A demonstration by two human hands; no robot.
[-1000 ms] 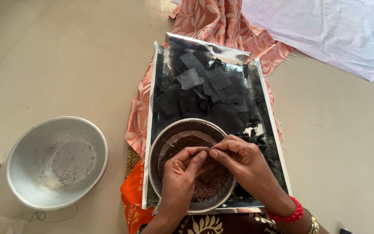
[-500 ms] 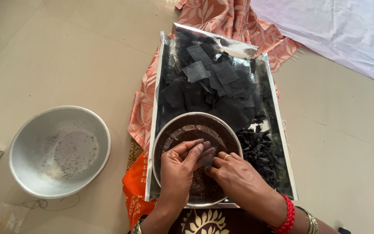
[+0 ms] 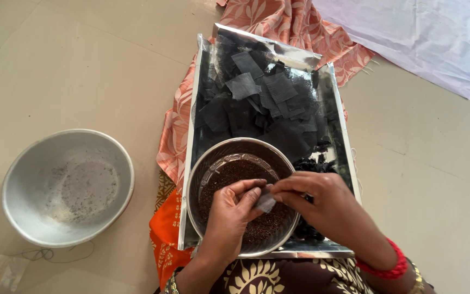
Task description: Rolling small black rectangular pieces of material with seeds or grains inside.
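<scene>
Nearest the camera: left hand (image 3: 234, 209) and right hand (image 3: 322, 204) meet over the steel bowl (image 3: 205, 169), fingertips of both pinched on one small grey mesh square (image 3: 266, 201). The square sits between the two hands, its left edge under the left thumb and forefinger, its right edge under the right fingertips; it hangs just above the dark brown granules (image 3: 229, 177) that fill the bowl (whether its lower corner touches them cannot be told). Both grips closed on the square, neither hand holding anything else that shows. Right wrist carries a red bangle (image 3: 384, 267). Bowl stands in the near end of a shiny rectangular metal tray (image 3: 191, 163). Just right of the bowl, inside the tray, a heap of small dark bundles (image 3: 322, 163), partly hidden by the right hand. Farther in the tray: loose pile of dark mesh squares (image 3: 257, 103), overlapping, some tilted. Tray rests on orange patterned cloth (image 3: 172, 125). Left, well apart on the floor: an aluminium basin (image 3: 66, 185), speckled residue inside. Far right: white sheet (image 3: 425, 38).
</scene>
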